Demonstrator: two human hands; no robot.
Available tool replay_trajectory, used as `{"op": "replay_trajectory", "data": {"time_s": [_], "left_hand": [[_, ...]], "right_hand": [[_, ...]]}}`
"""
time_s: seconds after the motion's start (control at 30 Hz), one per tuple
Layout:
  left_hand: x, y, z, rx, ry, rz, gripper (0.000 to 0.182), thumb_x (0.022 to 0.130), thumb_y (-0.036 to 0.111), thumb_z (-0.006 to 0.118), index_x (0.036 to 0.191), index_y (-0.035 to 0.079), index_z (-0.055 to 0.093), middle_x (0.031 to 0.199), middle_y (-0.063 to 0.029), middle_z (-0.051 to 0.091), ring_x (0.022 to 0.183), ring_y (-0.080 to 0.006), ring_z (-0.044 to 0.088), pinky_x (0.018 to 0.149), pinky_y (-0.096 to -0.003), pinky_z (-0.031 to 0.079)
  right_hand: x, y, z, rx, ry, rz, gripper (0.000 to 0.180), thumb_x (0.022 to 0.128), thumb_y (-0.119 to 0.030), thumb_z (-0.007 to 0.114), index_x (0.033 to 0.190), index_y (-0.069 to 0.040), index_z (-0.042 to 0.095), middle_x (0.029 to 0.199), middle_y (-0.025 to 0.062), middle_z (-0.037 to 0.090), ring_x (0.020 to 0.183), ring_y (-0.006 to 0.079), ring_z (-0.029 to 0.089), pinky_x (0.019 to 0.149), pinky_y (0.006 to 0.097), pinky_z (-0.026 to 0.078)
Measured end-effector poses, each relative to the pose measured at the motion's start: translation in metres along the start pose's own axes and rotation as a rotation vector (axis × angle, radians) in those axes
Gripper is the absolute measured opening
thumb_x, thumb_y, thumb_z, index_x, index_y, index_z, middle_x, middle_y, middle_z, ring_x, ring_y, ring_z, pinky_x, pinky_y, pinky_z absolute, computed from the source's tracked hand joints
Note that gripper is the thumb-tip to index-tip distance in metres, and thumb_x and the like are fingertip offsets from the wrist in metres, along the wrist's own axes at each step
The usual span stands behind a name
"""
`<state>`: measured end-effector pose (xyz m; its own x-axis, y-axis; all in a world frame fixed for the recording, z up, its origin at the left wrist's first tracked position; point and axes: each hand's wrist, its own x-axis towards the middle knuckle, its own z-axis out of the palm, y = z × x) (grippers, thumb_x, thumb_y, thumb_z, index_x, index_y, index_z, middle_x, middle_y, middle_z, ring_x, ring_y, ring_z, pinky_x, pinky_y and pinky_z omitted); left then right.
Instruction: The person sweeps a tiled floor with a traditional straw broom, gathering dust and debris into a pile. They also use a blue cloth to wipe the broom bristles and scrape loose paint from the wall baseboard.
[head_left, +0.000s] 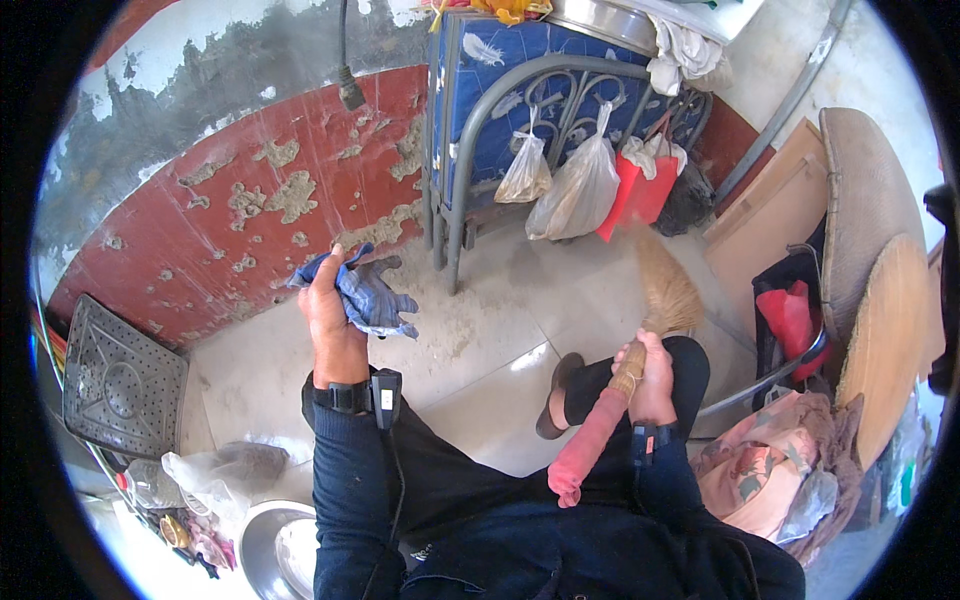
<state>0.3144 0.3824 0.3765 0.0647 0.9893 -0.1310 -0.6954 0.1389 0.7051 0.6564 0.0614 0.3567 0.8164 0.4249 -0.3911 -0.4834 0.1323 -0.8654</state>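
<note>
Crumpled blue cloth (371, 296) is gripped in my left hand (328, 307), raised before the red lower wall. My right hand (651, 371) is closed around the neck of a straw hand broom (664, 289). Pink cloth (589, 442) wraps the broom's handle, which points back toward my lap. The bristles fan out away from me, and their far end is blurred over the pale tiled floor (480, 367). Crumbs and dirt specks lie on the tiles near the wall.
Plastic bags (581, 191) and a red bag (641, 191) hang on a grey metal bed frame (469, 142). At left stands a perforated stool (124, 379), with a metal basin (262, 547) lower down. Boards (885, 345) and a pink patterned cloth (765, 457) crowd the right side.
</note>
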Motion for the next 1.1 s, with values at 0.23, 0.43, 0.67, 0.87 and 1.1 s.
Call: {"op": "replay_trajectory", "data": {"time_s": [0.23, 0.43, 0.67, 0.87, 1.1], "left_hand": [[0.005, -0.011, -0.001, 0.015, 0.046, 0.053, 0.022, 0.099, 0.018, 0.079, 0.105, -0.001, 0.071, 0.095, -0.0186, 0.08, 0.076, -0.0306, 0.076, 0.067, -0.0447, 0.062], [-0.01, -0.004, 0.017, -0.009, 0.055, 0.036, 0.018, 0.1, 0.018, 0.079, 0.099, 0.0, 0.073, 0.093, -0.0155, 0.08, 0.074, -0.0271, 0.076, 0.066, -0.0423, 0.061], [-0.019, 0.007, 0.015, -0.021, 0.045, 0.031, 0.014, 0.096, 0.007, 0.08, 0.1, 0.0, 0.068, 0.09, -0.008, 0.071, 0.073, -0.0208, 0.07, 0.066, -0.0402, 0.06], [-0.018, 0.013, 0.012, -0.007, 0.047, 0.051, 0.013, 0.096, 0.008, 0.079, 0.098, 0.0, 0.069, 0.09, -0.0081, 0.071, 0.074, -0.0209, 0.07, 0.067, -0.04, 0.06], [-0.022, 0.016, 0.016, -0.018, 0.013, 0.026, 0.013, 0.098, 0.009, 0.078, 0.1, -0.001, 0.07, 0.09, -0.0091, 0.072, 0.075, -0.0225, 0.072, 0.069, -0.0405, 0.061]], "right_hand": [[-0.018, -0.095, -0.016, 0.006, -0.172, -0.206, 0.032, 0.102, -0.036, 0.071, 0.11, -0.007, 0.061, 0.086, 0.0046, 0.063, 0.068, 0.0157, 0.063, 0.06, 0.0322, 0.056], [-0.052, -0.122, -0.032, -0.421, -0.333, -0.34, 0.026, 0.1, -0.023, 0.068, 0.114, -0.002, 0.061, 0.079, 0.0076, 0.064, 0.058, 0.0164, 0.064, 0.049, 0.0324, 0.054], [-0.091, -0.091, -0.033, -0.743, -0.423, -0.349, 0.031, 0.092, -0.007, 0.074, 0.117, 0.001, 0.057, 0.08, 0.0066, 0.064, 0.059, 0.0157, 0.066, 0.054, 0.0336, 0.059], [-0.107, -0.078, -0.049, -1.016, -0.356, -0.364, 0.038, 0.09, -0.013, 0.08, 0.116, 0.003, 0.057, 0.079, 0.0107, 0.067, 0.061, 0.0197, 0.069, 0.058, 0.0375, 0.058], [-0.119, -0.065, -0.053, -1.347, -0.362, -0.641, 0.043, 0.086, -0.017, 0.084, 0.11, 0.003, 0.055, 0.083, 0.028, 0.072, 0.076, 0.0476, 0.074, 0.069, 0.0514, 0.059]]}}
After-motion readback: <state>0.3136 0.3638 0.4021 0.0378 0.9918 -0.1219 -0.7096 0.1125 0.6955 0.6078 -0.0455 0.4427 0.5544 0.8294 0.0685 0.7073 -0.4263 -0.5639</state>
